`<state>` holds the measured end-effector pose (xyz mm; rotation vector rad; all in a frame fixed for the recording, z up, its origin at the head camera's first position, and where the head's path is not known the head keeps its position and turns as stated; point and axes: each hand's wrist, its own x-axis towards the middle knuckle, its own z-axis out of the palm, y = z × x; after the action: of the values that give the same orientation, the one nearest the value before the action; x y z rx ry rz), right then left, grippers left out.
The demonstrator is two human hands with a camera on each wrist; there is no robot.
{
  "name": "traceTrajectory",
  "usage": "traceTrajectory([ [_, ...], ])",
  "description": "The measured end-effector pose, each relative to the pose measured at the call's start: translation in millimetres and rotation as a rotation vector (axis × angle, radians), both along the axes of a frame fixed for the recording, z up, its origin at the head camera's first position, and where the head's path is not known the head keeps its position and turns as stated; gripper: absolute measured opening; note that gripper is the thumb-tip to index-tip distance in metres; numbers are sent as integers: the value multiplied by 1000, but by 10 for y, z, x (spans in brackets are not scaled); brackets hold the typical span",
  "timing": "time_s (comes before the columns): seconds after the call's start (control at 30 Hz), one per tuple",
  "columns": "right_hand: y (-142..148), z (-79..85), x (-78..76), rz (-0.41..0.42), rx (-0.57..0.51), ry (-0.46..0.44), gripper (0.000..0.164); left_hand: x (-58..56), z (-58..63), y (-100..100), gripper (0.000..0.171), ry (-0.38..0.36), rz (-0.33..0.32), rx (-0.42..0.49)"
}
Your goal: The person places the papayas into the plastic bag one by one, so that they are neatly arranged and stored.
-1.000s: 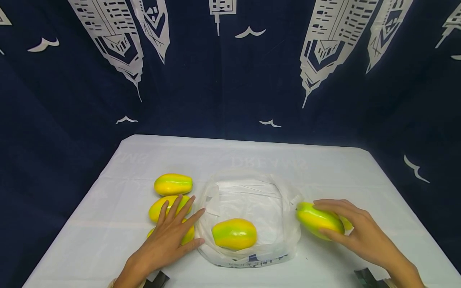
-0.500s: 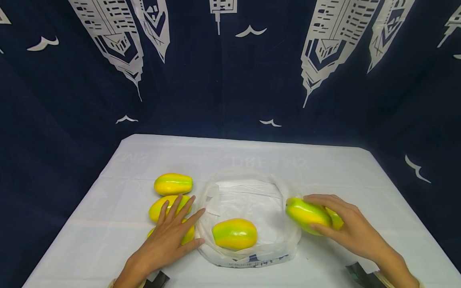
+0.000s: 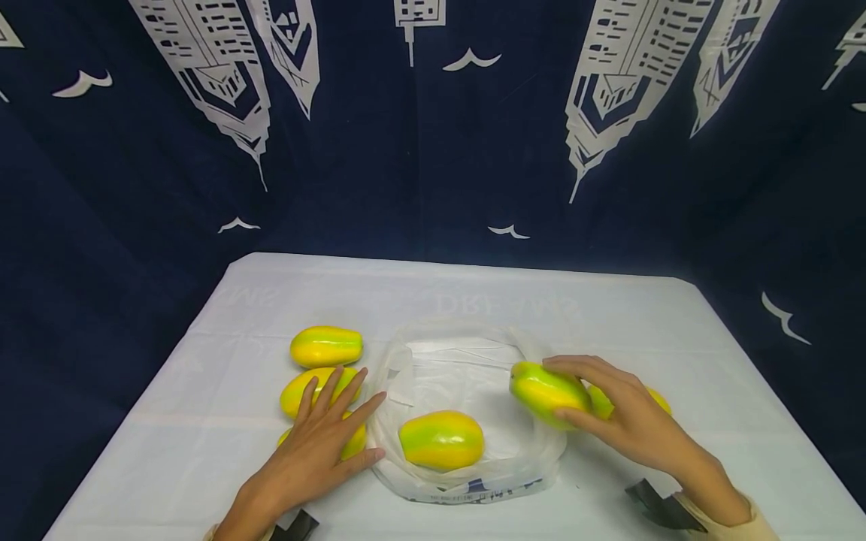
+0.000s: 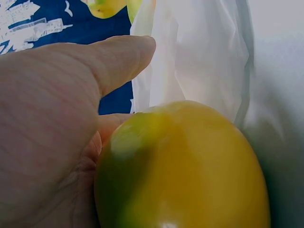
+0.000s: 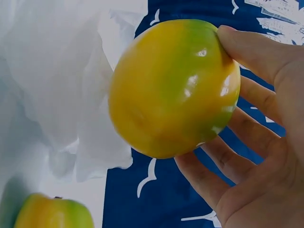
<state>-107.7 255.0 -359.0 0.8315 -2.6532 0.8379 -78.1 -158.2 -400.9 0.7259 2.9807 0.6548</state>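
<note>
My right hand (image 3: 625, 413) holds a yellow-green papaya (image 3: 544, 391) over the right rim of a white plastic bag (image 3: 487, 492). In the right wrist view, thumb and fingertips grip the papaya (image 5: 171, 90) around its sides. The bag lies with its mouth spread wide, and one papaya (image 3: 441, 440) rests inside near the front. Fingers spread, my left hand (image 3: 314, 454) lies over two papayas left of the bag, its fingertips at the bag's left rim. One of these, the nearer papaya (image 4: 190, 166), fills the lower left wrist view beside the palm.
At the back left lies another papaya (image 3: 326, 346), beyond the one (image 3: 298, 394) under my left fingers. More yellow-green fruit (image 3: 659, 398) shows behind my right hand, partly hidden. A white cloth covers the table (image 3: 271, 300); a dark blue patterned curtain (image 3: 406, 165) hangs behind it.
My right hand has carried its papaya leftward and slightly away from me, from beside the bag to over its right rim. Fruit behind it has come into view. The left hand stays put.
</note>
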Motion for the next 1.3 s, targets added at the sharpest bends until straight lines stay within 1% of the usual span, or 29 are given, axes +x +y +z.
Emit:
traceTrajectory([
  [0.17, -39, 43, -59, 36, -30, 37, 66, -6, 6, 10, 69, -4, -6, -14],
  [0.33, -126, 67, -97, 52, -55, 16, 64, -7, 1, 11, 68, 1, -6, -8],
  [0.47, -211, 35, -121, 90, -87, -2, 63, -2, -3, 9, 68, 9, -5, -3],
  [0.57, -266, -15, -135, 141, -117, -15, 62, -1, -6, 8, 68, 15, -4, 1],
  [0.67, -305, -88, -149, 195, -123, -29, 60, -2, -6, 9, 68, 18, -5, 4],
  [0.77, -316, -169, -157, 226, -100, -53, 57, -4, -6, 7, 68, 15, -5, 2],
  [0.87, -305, -234, -149, 230, -64, -72, 54, -4, -11, 5, 68, 13, 3, -3],
  [1.13, -264, -307, -93, 163, 72, -119, 50, -3, -20, 7, 70, 10, 12, -1],
  [1.3, -254, -324, -67, 158, 112, -117, 50, -5, -21, 7, 70, 8, 12, -3],
])
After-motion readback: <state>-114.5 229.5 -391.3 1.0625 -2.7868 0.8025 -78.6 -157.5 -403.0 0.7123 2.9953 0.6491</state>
